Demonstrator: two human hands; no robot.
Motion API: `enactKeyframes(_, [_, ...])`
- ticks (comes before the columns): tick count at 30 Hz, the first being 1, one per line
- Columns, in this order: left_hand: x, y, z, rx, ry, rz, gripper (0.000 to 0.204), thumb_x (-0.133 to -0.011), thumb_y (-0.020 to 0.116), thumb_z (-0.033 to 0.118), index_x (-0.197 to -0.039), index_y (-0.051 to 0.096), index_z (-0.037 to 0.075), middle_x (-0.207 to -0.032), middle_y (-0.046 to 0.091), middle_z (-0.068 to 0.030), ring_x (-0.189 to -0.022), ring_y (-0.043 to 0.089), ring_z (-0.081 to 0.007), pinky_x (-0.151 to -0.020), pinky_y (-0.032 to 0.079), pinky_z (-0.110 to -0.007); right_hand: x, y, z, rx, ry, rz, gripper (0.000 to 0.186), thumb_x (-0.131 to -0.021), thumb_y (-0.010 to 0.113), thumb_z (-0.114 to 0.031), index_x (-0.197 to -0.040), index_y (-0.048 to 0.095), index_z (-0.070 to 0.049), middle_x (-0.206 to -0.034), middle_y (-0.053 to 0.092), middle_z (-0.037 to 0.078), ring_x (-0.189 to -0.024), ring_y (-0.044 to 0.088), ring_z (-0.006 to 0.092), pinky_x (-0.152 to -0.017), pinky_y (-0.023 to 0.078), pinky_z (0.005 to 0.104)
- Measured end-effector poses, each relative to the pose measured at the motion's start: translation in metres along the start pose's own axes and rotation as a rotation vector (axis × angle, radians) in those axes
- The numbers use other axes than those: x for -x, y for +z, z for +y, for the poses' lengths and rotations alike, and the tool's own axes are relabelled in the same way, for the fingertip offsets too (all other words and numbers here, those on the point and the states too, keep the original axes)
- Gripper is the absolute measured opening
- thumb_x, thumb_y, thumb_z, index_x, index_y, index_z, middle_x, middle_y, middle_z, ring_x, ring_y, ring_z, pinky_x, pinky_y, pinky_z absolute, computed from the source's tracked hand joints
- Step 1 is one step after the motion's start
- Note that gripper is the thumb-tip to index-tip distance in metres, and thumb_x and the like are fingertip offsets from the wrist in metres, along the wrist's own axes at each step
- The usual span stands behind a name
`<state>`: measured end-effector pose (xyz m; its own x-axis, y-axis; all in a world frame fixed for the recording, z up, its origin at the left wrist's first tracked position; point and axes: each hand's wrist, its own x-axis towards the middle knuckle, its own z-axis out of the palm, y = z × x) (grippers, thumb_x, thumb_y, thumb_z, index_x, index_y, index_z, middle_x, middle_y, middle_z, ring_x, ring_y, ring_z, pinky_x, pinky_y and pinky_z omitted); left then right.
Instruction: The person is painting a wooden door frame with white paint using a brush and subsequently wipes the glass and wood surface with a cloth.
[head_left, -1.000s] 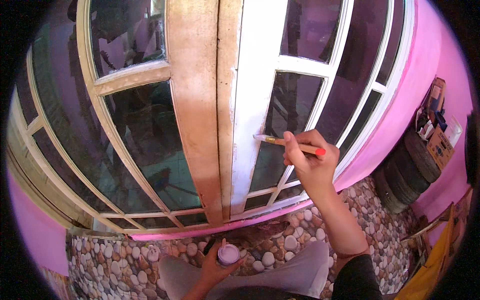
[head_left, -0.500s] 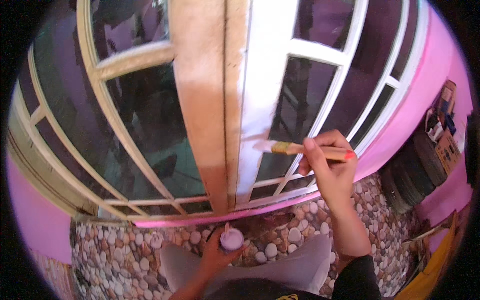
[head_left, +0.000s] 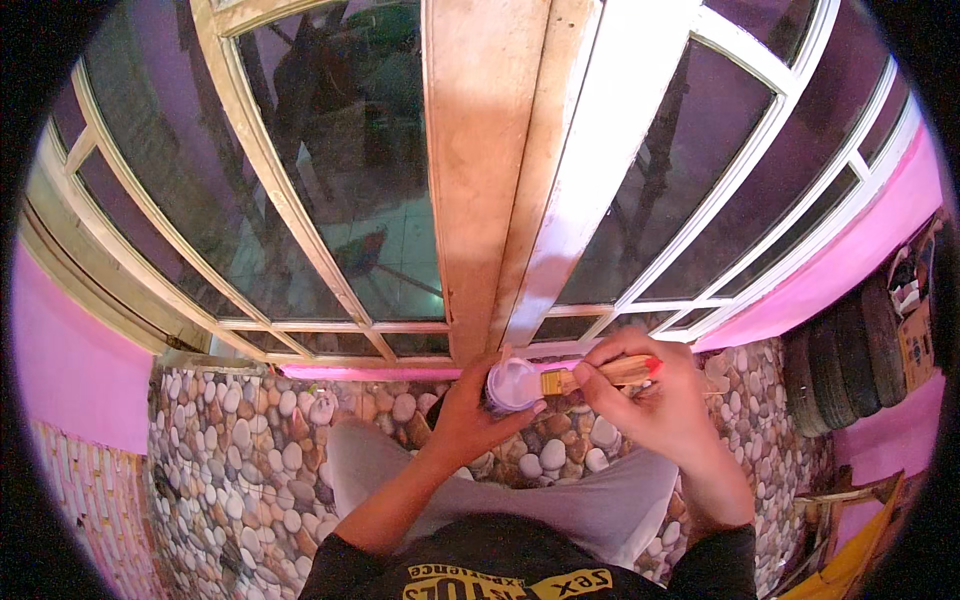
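Observation:
My left hand is wrapped round a small cup of white paint, held above my lap. A thin wooden stick pokes up at the cup's far rim. In my right hand is a paintbrush with a wooden handle, a red end and a gold-coloured metal band. Its bristles meet the cup's right rim; whether their tips are in the paint I cannot tell. Ahead stands a glazed wooden door frame, its right post white and its left post bare tan wood.
Glass panes fill both sides of the frame. Pink wall runs to the right, where several dark tyres stand with a cardboard box. The floor has a pebble pattern. A yellow cloth-like thing is at lower right.
My right hand has brought the brush down from the white post to the cup. My left hand has raised the cup slightly to the right. The view has tilted down.

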<state>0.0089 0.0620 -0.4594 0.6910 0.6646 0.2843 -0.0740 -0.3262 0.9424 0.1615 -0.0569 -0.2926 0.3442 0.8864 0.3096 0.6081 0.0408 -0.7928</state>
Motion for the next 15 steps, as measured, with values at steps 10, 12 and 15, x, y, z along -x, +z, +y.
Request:
enactKeyframes(10, [-0.004,0.006,-0.002,0.002,0.014,0.013,0.073,-0.072,0.085,0.027,-0.129,0.048,0.002,-0.115,0.060,-0.0166,-0.105,0.062,-0.0276,-0.092,0.048,-0.038,-0.004,0.007,0.011,0.044,0.029,-0.063,0.016,-0.085,0.070,-0.015,-0.085,0.060,-0.003,-0.069,0.066,0.011,-0.063,0.069,0.0228,-0.058,0.051,0.0312])
enactKeyframes(12, [-0.004,0.003,0.004,-0.015,0.002,0.004,0.072,-0.072,0.085,0.027,-0.128,0.048,0.002,-0.115,0.060,-0.0173,-0.105,0.062,-0.0282,-0.091,0.049,-0.038,-0.003,0.007,0.012,0.047,0.001,-0.039,0.016,-0.085,0.071,-0.014,-0.084,0.060,-0.003,-0.068,0.067,0.010,-0.063,0.069,0.0207,-0.058,0.052,0.0306])
enactKeyframes(15, [-0.005,0.006,0.000,0.023,0.028,0.021,0.072,-0.072,0.085,0.026,-0.128,0.048,0.001,-0.115,0.060,-0.0175,-0.105,0.062,-0.0281,-0.092,0.048,-0.038,-0.001,0.002,0.011,-0.089,0.111,0.041,0.015,-0.085,0.071,-0.011,-0.082,0.060,-0.002,-0.069,0.068,0.007,-0.064,0.068,0.0147,-0.058,0.052,0.0280])
